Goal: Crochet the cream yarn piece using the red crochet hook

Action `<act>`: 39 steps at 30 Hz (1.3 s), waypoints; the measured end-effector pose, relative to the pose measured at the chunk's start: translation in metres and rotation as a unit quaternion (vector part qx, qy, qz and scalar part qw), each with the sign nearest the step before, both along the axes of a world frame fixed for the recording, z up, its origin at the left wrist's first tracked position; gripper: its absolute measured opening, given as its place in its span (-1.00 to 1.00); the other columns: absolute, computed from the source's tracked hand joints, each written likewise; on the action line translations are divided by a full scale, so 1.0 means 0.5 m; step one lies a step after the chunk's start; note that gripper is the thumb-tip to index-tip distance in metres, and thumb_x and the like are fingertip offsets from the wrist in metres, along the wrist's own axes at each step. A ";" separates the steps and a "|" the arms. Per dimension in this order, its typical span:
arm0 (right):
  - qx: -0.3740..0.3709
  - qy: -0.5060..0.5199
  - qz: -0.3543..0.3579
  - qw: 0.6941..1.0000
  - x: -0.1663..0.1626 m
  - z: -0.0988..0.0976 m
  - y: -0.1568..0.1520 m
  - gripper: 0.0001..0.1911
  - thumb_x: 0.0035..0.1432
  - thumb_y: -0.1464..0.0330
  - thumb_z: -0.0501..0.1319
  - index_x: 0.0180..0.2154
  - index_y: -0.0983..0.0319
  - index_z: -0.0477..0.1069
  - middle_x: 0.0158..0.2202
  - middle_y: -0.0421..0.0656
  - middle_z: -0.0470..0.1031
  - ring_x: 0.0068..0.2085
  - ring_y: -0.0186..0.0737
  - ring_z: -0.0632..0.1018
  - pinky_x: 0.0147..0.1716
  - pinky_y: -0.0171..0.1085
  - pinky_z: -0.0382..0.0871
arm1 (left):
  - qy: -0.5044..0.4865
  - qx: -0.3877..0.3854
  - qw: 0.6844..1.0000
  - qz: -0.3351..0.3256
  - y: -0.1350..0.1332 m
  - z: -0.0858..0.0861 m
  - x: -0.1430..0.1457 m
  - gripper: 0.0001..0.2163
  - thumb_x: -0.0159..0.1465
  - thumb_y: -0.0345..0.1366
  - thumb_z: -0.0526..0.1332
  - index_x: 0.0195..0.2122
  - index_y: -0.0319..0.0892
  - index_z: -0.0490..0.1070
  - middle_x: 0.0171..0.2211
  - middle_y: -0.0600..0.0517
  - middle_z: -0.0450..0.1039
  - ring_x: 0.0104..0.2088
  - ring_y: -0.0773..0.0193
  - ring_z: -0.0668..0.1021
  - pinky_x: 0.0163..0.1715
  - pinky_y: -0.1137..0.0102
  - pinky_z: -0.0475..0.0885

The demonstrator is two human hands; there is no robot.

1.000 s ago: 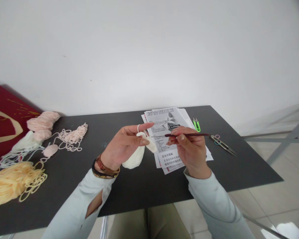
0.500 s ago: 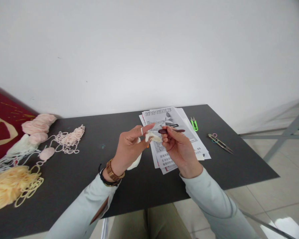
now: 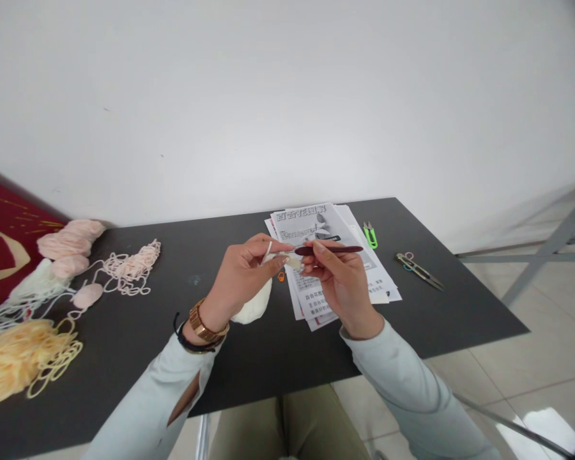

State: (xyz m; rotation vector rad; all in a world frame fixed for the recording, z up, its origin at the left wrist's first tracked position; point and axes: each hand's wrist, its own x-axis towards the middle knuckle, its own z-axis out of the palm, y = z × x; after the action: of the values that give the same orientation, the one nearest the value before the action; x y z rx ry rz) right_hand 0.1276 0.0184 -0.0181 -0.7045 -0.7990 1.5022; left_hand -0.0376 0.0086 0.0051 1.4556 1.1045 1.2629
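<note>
My right hand [image 3: 338,275] is closed around the dark brown handle of a crochet hook [image 3: 335,250], whose tip points left. Facing it, my left hand [image 3: 249,275] pinches a small piece of white crochet work [image 3: 293,262], with white yarn looped over the index finger. The hook's tip meets the work between my hands, though fingers hide the exact stitch. Below the left hand a white yarn ball [image 3: 253,305] rests on the table, partly covered. An orange stitch marker [image 3: 281,276] shows just under the left fingertips.
Printed sheets [image 3: 316,306] lie beneath my hands on the black table [image 3: 172,345]. Green thread snips [image 3: 370,236] and metal snips [image 3: 419,271] lie to the right. Pink yarn [image 3: 131,265], yellow yarn [image 3: 22,358] and a red bag [image 3: 4,246] occupy the left.
My left index finger has lowered towards the hook, and both hands have come closer together. The hook has shifted slightly left, and more of the white yarn ball shows.
</note>
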 end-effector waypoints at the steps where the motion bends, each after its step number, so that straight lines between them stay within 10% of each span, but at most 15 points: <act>1: 0.000 -0.002 0.000 1.000 -0.001 0.000 0.000 -0.81 -0.02 0.28 0.42 -0.36 0.26 0.59 -0.55 -0.22 0.60 -0.57 -0.39 0.57 -0.54 -0.44 0.53 | 0.002 -0.001 1.000 0.010 0.000 -0.001 0.000 -0.84 0.12 -0.32 0.36 -0.26 -0.13 0.66 -0.37 -0.01 0.47 -0.35 0.29 0.47 -0.40 0.45 0.34; 15: -0.025 -0.003 -0.020 0.999 -0.010 -0.012 0.006 -0.80 -0.04 0.27 0.42 -0.34 0.24 0.60 -0.55 -0.22 0.59 -0.53 -0.37 0.58 -0.47 -0.40 0.57 | -0.171 -0.038 0.978 0.116 -0.001 -0.051 0.039 -0.60 -0.04 -0.40 0.46 -0.12 -0.07 0.61 -0.47 0.13 0.51 -0.44 0.41 0.44 -0.37 0.48 0.36; 19: 0.123 -0.127 -0.108 0.978 -0.017 -0.024 -0.015 -0.89 0.09 0.35 0.34 -0.27 0.12 0.61 -0.38 -0.20 0.65 -0.46 -0.30 0.61 -0.42 -0.30 0.58 | -0.214 -0.055 0.965 0.141 -0.004 -0.060 0.055 -0.60 -0.02 -0.41 0.45 -0.11 -0.04 0.59 -0.41 0.16 0.56 -0.39 0.43 0.49 -0.25 0.47 0.38; 26: 0.417 -0.310 -0.147 0.842 -0.003 -0.043 -0.036 -0.52 0.14 0.56 0.22 -0.01 -0.06 0.50 -0.06 -0.16 0.61 -0.10 -0.15 0.62 -0.14 -0.14 0.55 | -0.416 -0.151 0.895 0.054 -0.013 -0.023 0.062 -0.61 -0.04 -0.52 0.41 -0.16 -0.10 0.61 -0.54 0.18 0.54 -0.47 0.46 0.53 -0.22 0.51 0.41; 39: 0.184 -0.057 -0.049 0.980 -0.004 -0.023 -0.006 -0.90 0.11 0.35 0.34 -0.28 0.08 0.61 -0.37 -0.24 0.61 -0.41 -0.33 0.61 -0.51 -0.38 0.59 | -0.362 -0.198 0.910 -0.023 -0.003 0.004 0.013 -0.60 -0.08 -0.54 0.44 -0.15 -0.22 0.61 -0.47 0.00 0.63 -0.44 0.40 0.57 -0.26 0.50 0.40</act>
State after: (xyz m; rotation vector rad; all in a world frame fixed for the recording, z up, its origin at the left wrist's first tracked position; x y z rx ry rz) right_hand 0.1255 0.0156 -0.0298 -0.5449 -1.0796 1.1908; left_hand -0.0312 0.0069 0.0073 0.6079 0.7417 1.2907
